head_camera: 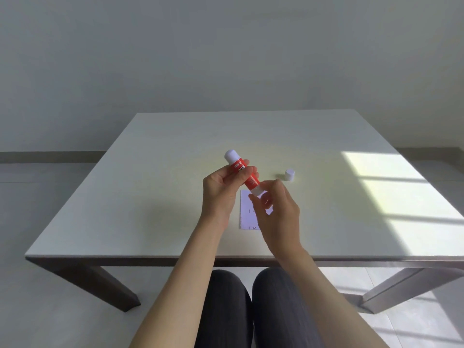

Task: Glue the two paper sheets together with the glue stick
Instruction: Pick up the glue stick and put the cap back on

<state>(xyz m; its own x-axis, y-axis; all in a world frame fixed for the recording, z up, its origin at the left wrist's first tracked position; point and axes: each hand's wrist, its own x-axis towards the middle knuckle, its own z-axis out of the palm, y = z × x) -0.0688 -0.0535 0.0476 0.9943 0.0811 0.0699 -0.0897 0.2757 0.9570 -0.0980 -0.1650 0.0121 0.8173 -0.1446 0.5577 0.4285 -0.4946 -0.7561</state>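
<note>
Red plastic glue stick sits gripped in the left hand; right hand fingers pinch its bottom end. Its small white cap is off, right of them. White paper lies below, not glued yet.

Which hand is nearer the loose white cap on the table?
Right. The right hand sits just near-left of the cap; the left hand, gripping the glue stick, is farther left.
</note>
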